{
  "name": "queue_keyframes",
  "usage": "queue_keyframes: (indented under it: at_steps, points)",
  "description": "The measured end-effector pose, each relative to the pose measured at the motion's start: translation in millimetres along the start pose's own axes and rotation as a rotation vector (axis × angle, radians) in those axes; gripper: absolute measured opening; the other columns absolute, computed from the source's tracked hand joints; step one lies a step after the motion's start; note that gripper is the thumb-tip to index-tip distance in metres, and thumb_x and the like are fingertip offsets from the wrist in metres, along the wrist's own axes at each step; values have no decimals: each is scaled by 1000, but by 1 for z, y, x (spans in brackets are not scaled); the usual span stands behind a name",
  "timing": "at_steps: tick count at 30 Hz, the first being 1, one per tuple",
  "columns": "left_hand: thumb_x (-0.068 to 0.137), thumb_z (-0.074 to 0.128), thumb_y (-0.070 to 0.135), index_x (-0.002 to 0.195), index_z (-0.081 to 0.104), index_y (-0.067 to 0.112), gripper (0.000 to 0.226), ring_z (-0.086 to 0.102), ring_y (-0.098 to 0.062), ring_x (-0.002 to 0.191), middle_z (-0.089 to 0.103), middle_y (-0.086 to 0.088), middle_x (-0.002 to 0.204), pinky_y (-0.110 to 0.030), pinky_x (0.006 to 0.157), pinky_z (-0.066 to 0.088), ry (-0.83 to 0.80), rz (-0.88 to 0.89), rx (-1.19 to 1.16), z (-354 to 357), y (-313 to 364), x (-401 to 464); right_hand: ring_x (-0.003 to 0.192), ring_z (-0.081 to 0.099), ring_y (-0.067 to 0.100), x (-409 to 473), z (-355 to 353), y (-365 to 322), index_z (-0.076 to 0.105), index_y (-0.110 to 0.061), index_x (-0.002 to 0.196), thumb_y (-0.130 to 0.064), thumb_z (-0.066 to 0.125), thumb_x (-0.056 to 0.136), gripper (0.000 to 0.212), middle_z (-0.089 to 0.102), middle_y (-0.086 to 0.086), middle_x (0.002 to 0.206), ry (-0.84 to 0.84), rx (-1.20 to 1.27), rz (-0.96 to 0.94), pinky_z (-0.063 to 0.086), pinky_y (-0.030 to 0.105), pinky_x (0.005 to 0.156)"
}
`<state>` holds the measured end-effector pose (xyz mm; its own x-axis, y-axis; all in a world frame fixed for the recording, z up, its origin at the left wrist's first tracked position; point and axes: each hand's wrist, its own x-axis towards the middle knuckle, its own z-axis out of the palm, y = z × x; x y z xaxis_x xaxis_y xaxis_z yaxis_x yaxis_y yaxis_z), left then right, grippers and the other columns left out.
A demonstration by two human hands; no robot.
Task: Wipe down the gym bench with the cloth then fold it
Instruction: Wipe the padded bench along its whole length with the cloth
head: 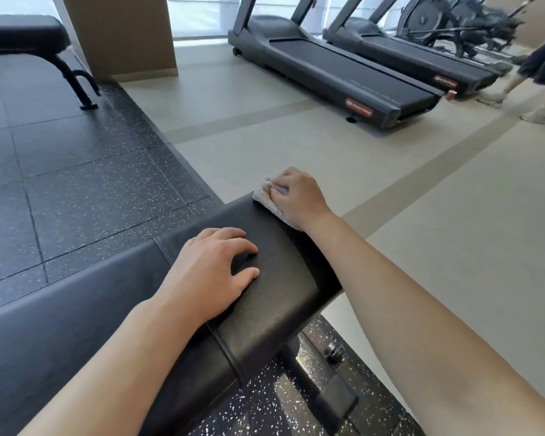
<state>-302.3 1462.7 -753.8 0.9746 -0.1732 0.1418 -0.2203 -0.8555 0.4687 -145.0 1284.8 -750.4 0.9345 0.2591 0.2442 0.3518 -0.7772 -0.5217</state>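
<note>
A black padded gym bench [283,272] runs from the lower left toward the centre of the view. My left hand [208,272] rests flat on the pad's middle, fingers spread and relaxed. My right hand [296,199] grips a bunched grey-white cloth [266,195] and presses it on the pad's far corner. Most of the cloth is hidden beneath my fingers and wrist.
Two black treadmills [334,73] stand at the back. A second bench [22,36] sits at the far left beside a brown pillar [120,36]. A person's legs [535,89] show at the right edge. Dark speckled rubber tiles [76,184] meet beige floor [422,215].
</note>
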Motion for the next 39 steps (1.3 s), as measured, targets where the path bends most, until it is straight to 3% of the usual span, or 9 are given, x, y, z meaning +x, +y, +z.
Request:
queue_keyframes:
  at_steps: [5,8,10,16,20,25,28,34,39]
  points:
    - [87,74,50,118,72,42,33,46,-13,136,57,19,142,-43,116,38,-25,14,-17,1,7,-2,108,60,26,-47,-11,4,80,-19,109,-21,65,96,20,67,4,109,21,42,6,47,40,98]
    - [87,73,52,119,71,44,33,44,-12,137,56,20,143,-42,117,36,-45,38,-26,4,16,-2,106,60,8,-116,-33,23,78,-27,109,-22,67,95,19,65,-15,106,60,79,-41,43,16,95]
    - [88,70,54,121,70,44,34,42,-11,138,54,21,144,-42,116,36,-63,55,-19,8,21,0,110,59,4,-144,-48,41,77,-29,110,-23,68,94,20,64,-20,110,51,95,-52,39,7,94]
    - [88,70,54,118,70,45,31,42,-10,137,54,24,142,-42,114,36,-65,49,-18,10,24,2,99,63,2,-101,-52,67,81,-20,105,-15,72,93,15,68,-14,101,154,138,106,42,5,88]
    - [87,72,54,116,70,46,31,43,-11,136,53,25,142,-42,115,36,-74,37,-20,10,25,3,98,64,17,-89,-42,55,81,-20,105,-16,71,92,17,68,-3,99,211,105,139,51,29,92]
    - [84,74,55,111,71,46,28,45,-11,132,55,28,137,-43,113,38,-66,30,-23,10,26,6,104,60,10,-143,-33,38,80,-19,104,-14,73,90,17,66,-12,103,256,145,105,46,19,94]
    - [84,75,53,110,71,47,27,44,-8,132,55,29,137,-41,114,38,-102,30,-41,7,20,8,106,57,8,-173,-24,15,79,-20,107,-12,74,88,21,64,-13,108,263,131,67,45,25,97]
    - [81,82,35,101,75,44,22,53,-15,126,61,23,131,-44,112,42,-93,-88,-28,-21,-14,8,109,52,9,-217,16,-69,74,-26,105,-26,65,93,15,57,-16,114,69,199,-189,43,32,100]
    - [81,79,25,97,76,41,23,57,-20,123,65,18,126,-44,107,46,-38,-206,-34,-38,-43,1,104,54,12,-200,15,-71,76,-24,110,-23,66,93,19,60,-10,109,-27,188,-300,45,32,97]
